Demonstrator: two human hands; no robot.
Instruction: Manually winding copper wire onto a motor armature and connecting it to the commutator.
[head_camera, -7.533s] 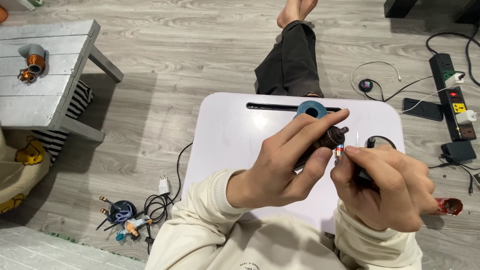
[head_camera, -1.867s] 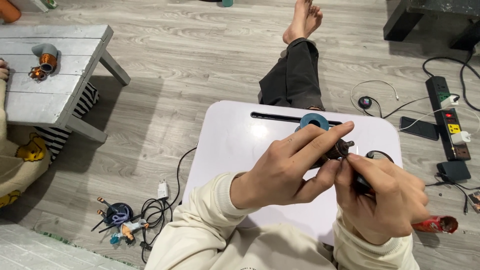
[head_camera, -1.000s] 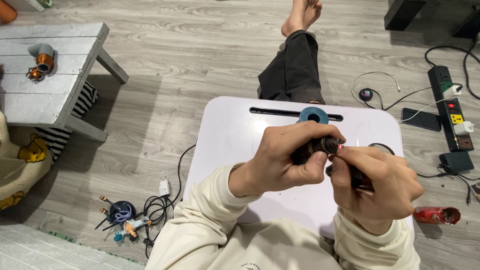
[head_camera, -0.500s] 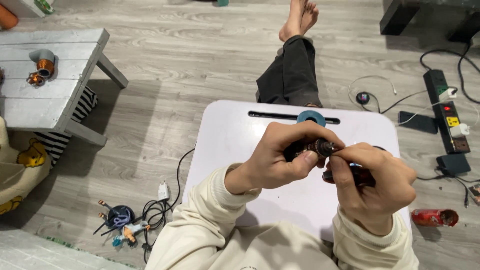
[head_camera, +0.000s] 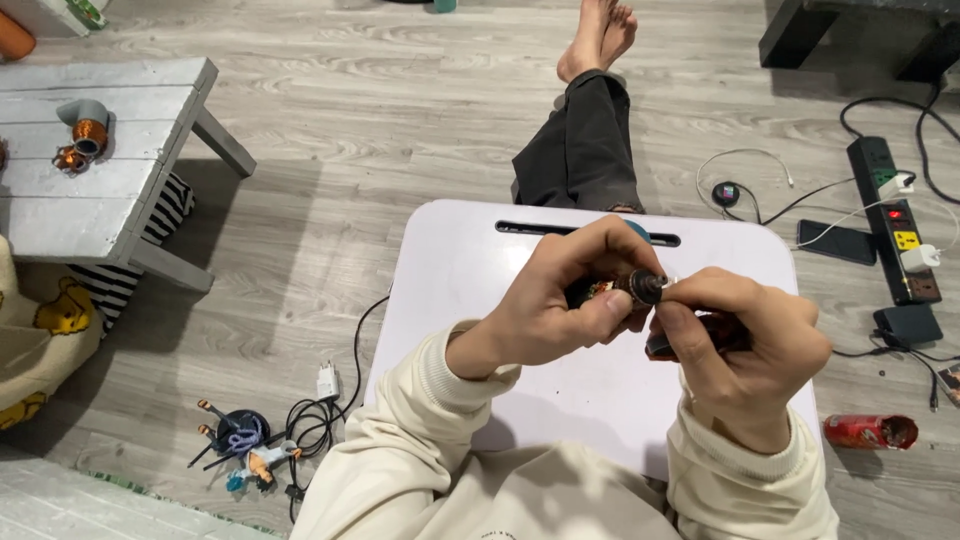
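Above a white lap table (head_camera: 470, 300): left hand (head_camera: 560, 300) clamped around a small dark cylindrical part (head_camera: 622, 289), long axis running left to right, round end cap facing the right hand (head_camera: 745, 345), closed on a dark-handled tool (head_camera: 690, 338) and touching that tip.

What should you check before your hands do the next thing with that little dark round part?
1. Left hand grips the small dark round part: ok, fingers wrap around it.
2. Right hand holds its dark tool firmly: ok, fist closed.
3. Tool tip meets the part: cannot tell, fingers hide it.
4. White lap table under both hands to catch drops: ok.
5. Table level: cannot tell.
6. Red can on the floor, apart from the right elbow: ok.
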